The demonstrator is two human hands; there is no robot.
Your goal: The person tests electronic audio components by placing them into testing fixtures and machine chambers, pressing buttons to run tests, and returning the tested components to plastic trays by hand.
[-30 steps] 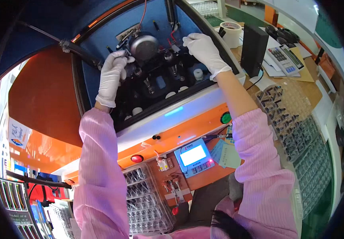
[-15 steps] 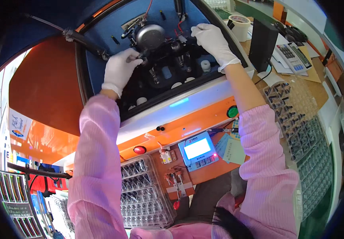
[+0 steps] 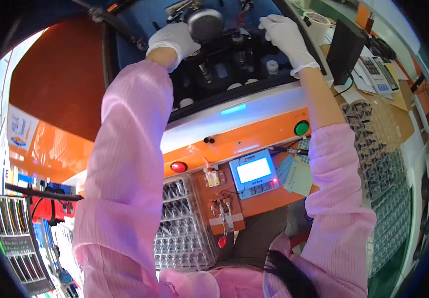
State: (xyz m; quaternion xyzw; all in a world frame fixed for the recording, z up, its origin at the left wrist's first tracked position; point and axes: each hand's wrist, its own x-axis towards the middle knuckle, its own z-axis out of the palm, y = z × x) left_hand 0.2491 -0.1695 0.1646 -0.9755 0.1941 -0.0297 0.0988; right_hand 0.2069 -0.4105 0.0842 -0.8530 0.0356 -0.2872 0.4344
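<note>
Both my hands wear white gloves and are inside the open orange test box. My left hand (image 3: pixel 174 42) shows its back and reaches beside a round grey metal disc (image 3: pixel 205 25); its fingertips are mostly hidden. My right hand (image 3: pixel 284 37) is raised near the box's right side, with its fingers curled together; anything held in them is too small to make out. Below the hands, metal clamp fixtures (image 3: pixel 204 73) stand on the dark floor of the box. A small white cylinder (image 3: pixel 272 67) stands below my right hand.
In front of the box are a blue meter with a lit screen (image 3: pixel 254 170), a toggle clamp (image 3: pixel 224 208) and a clear tray of small parts (image 3: pixel 182 223). A red button (image 3: pixel 178 167) and a green button (image 3: pixel 302 127) are on the front panel. Tape (image 3: pixel 317 25) and a calculator (image 3: pixel 378 72) lie right.
The view has shifted, so the box sits higher in it. My left hand has moved further in and turned its back up, hiding its fingertips. My right hand keeps its curled shape.
</note>
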